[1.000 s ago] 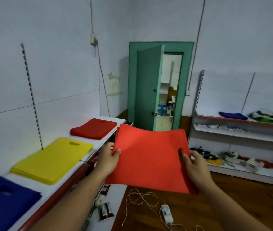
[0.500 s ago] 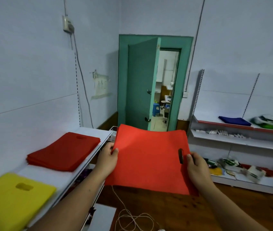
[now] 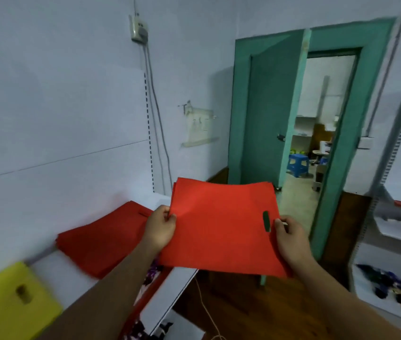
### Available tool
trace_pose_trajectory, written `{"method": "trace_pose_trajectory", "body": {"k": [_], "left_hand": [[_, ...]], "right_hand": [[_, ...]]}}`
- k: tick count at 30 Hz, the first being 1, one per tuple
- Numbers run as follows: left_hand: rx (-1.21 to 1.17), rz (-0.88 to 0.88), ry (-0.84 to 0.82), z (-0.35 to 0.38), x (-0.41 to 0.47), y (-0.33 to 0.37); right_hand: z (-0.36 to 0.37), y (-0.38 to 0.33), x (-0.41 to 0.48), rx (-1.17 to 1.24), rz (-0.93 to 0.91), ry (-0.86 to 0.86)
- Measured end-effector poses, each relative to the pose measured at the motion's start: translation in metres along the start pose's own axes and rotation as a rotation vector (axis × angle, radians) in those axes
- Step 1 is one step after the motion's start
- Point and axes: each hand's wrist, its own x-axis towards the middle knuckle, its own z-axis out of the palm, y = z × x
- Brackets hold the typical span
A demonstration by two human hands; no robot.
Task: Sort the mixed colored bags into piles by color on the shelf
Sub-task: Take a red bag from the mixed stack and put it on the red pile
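The person holds 1 red bag (image 3: 221, 227) flat in mid-air w/ both hands, approx. centre of view. Left hand (image 3: 161, 228) pinches the bag's edge at 9 o'clock, thumb on top, other fingers curled under. Right hand (image 3: 290, 238) grips the edge at 3 o'clock, thumb just beside the handle slot (image 3: 266, 221); its fingers are hidden under the fabric. Red pile (image 3: 103, 239) lies on the shelf (image 3: 49, 268) at 9 o'clock of the bag, yellow pile (image 3: 5, 305) at 8 o'clock. Green door (image 3: 265, 114) at 1 o'clock.

Matt cloth-like red bag (image 3: 219, 224) — glossy wooden floor (image 3: 255, 307)
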Motion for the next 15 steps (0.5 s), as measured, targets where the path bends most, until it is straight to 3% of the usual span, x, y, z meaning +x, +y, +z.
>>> {"method": "trace_pose_trajectory", "body": {"k": [5,15], "left_hand": [[0.21,-0.129,0.176,-0.039,0.027,-0.023],[0.29,-0.333,0.578,-0.145,-0.001,-0.104]], "right_hand": [[0.079,-0.01,0.064,0.085,-0.088,-0.204],[0.273,-0.074,0.079,0.122,-0.257,-0.62]]}}
